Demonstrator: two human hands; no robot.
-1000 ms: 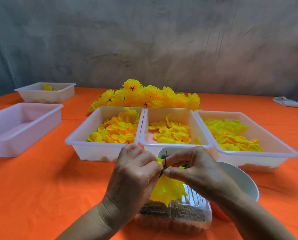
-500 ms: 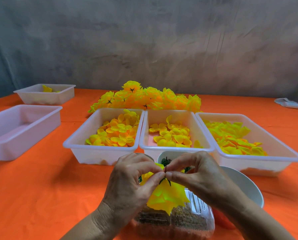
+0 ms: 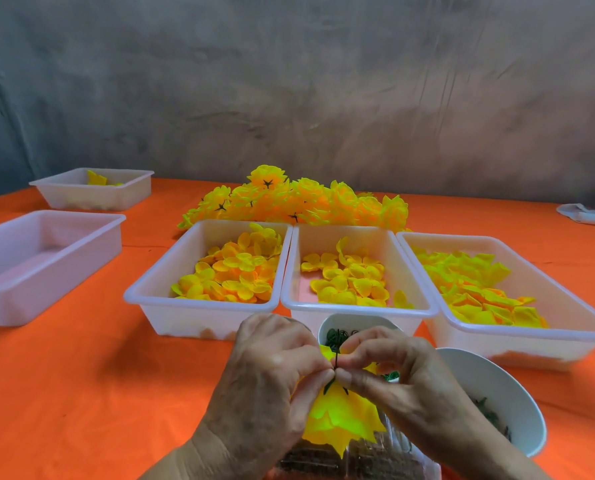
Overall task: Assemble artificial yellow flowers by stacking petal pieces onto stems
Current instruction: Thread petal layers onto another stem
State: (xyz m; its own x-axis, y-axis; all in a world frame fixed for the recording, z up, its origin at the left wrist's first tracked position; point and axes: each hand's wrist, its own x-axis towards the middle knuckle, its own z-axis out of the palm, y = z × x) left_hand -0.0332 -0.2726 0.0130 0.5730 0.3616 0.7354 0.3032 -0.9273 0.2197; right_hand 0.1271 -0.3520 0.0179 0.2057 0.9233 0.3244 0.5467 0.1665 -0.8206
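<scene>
A: Where are the hands?

B: Low in the middle of the view, close together over the near edge of the orange tabletop [image 3: 64, 393]. The left hand [image 3: 264, 386] and the right hand [image 3: 403, 379] meet fingertip to fingertip, both pinching a thin dark green stem [image 3: 336, 358] that stands roughly upright between them.

A: And the flower?

B: The yellow petal piece [image 3: 337, 420] hangs below the pinch, threaded on that stem, its pointed lobes spreading downward between the two wrists. It sits above a clear plastic container [image 3: 375, 459] with something dark inside; I cannot tell what.

A: What lies behind the hands?

B: Three white trays side by side, touching. The left tray [image 3: 157, 299] holds rounded orange-yellow petals, the middle tray [image 3: 323, 308] fewer of a similar kind, the right tray [image 3: 517, 334] paler, pointed petals. Just behind them is a heap of finished flowers [image 3: 299, 202].

A: Anything nearer?

B: A small white cup [image 3: 361, 320] with green bits sits just beyond the fingertips, and a white bowl [image 3: 517, 403] with dark pieces is beside the right wrist.

A: And off to the left?

B: An empty tray [image 3: 19, 289], and farther back a small tray [image 3: 81, 199] with a few yellow pieces in it
</scene>
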